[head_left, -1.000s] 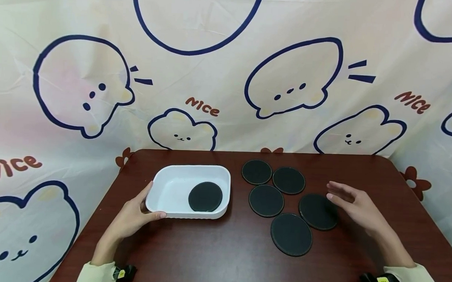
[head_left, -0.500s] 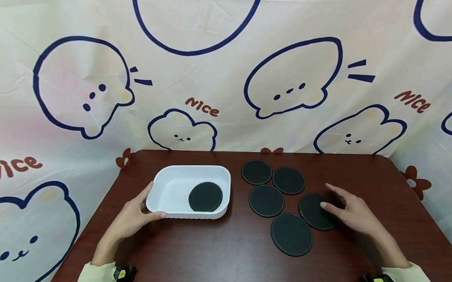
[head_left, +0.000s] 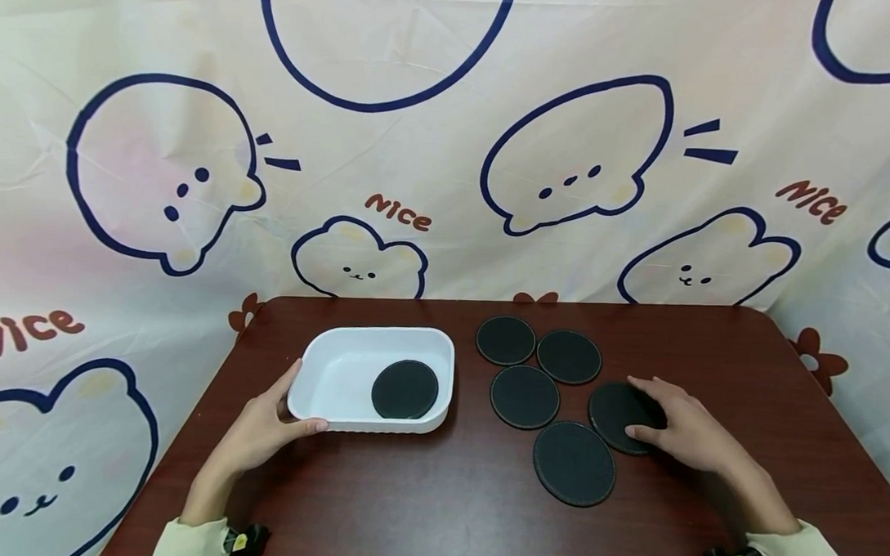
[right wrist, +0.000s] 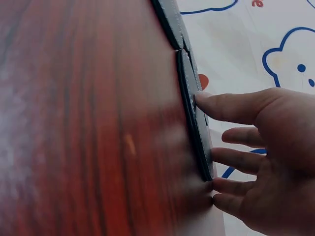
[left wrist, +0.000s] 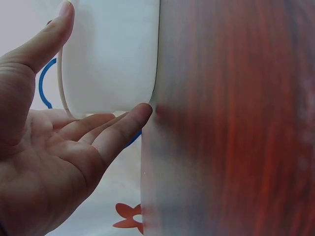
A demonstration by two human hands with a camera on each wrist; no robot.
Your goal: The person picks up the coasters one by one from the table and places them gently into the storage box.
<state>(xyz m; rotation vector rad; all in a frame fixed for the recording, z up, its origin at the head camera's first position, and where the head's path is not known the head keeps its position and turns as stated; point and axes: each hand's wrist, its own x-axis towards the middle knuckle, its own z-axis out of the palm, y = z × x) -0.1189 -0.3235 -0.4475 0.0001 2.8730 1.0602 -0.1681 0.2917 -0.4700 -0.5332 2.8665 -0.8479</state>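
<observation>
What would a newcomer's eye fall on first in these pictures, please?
Probably the backdrop, whose blue-outlined cartoon figures fill the space behind the table. Next, the white tray toward the table's left, the left hand on it and one black disc inside. To its right lie five more discs, with the right hand at the rightmost disc.

Head view forward and down, wrist views low and close, one shared table (head_left: 422, 498)

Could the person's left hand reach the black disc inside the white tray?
Probably yes: the white tray is open-topped and nothing covers the black disc. The left hand holds the tray's left end, so would likely need to let go.
</observation>
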